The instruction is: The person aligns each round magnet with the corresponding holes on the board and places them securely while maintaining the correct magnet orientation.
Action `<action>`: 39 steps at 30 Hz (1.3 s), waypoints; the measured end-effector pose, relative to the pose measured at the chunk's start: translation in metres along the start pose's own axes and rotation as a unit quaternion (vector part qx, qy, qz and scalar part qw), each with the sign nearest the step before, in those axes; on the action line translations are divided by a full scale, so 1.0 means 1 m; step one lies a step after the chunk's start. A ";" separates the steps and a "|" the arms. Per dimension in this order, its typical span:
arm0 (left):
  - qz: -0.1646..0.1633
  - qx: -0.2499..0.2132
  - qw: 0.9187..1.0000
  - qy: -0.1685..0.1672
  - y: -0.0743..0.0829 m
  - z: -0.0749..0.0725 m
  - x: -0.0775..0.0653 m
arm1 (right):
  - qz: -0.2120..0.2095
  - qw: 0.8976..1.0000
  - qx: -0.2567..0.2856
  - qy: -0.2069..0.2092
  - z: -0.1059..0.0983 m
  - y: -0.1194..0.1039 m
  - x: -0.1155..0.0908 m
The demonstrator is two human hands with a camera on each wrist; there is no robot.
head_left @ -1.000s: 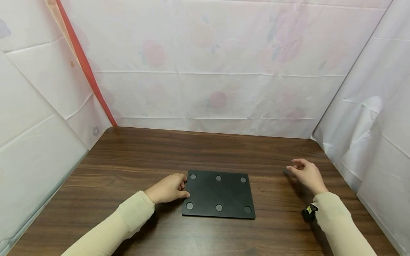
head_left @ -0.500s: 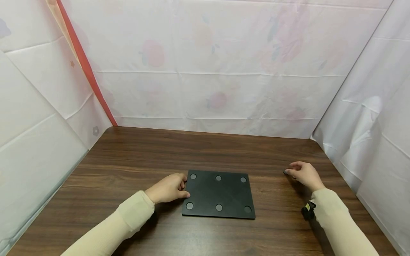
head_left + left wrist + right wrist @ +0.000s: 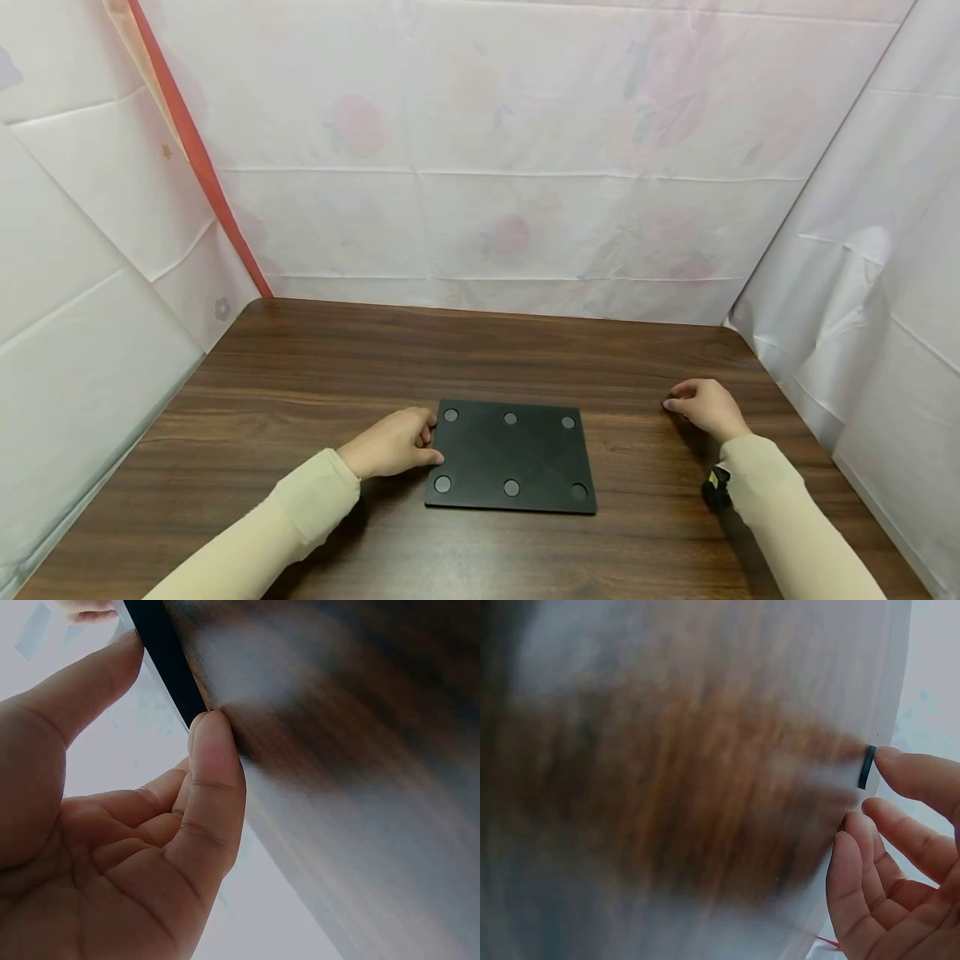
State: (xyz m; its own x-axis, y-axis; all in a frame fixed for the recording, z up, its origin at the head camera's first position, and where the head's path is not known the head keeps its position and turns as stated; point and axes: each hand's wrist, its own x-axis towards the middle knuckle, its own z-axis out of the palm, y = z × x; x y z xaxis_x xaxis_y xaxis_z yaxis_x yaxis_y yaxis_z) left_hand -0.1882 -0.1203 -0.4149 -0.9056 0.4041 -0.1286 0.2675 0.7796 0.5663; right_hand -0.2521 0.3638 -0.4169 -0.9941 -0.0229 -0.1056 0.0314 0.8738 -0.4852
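A flat black rectangular board lies on the brown wooden table. Round grey spots line its far and near edges; the one at the near right corner is darker. My left hand holds the board's left edge, thumb and curled fingertips against it; in the left wrist view the board's dark edge meets both. At the right, my right hand is low over the table. Its thumb touches a small, thin black disc, seen edge-on in the right wrist view, while the index fingertip sits just apart from it.
White patterned cloth hangs behind the table, with more at both sides. A red strip runs down the left back corner. A small black device is on my right wrist. Bare tabletop lies between the board and my right hand.
My right hand has lowered and shifted slightly left, its thumb coming down on the small disc and covering most of it in the head view. The left hand and board stay put.
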 end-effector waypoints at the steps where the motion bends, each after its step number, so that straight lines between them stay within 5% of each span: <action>1: -0.001 -0.001 1.000 0.000 0.000 0.000 0.000 | 0.002 1.000 -0.003 0.000 0.000 0.000 0.000; 39: 0.006 0.004 1.000 0.000 0.001 -0.002 -0.001 | 0.000 1.000 -0.004 0.000 -0.001 -0.006 -0.003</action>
State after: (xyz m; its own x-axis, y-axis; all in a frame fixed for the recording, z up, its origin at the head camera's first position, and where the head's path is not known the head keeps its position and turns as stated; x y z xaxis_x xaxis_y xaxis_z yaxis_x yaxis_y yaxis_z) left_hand -0.1877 -0.1206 -0.4125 -0.9027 0.4125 -0.1221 0.2800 0.7788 0.5613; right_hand -0.2495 0.3586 -0.4129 -0.9942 -0.0233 -0.1047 0.0298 0.8779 -0.4779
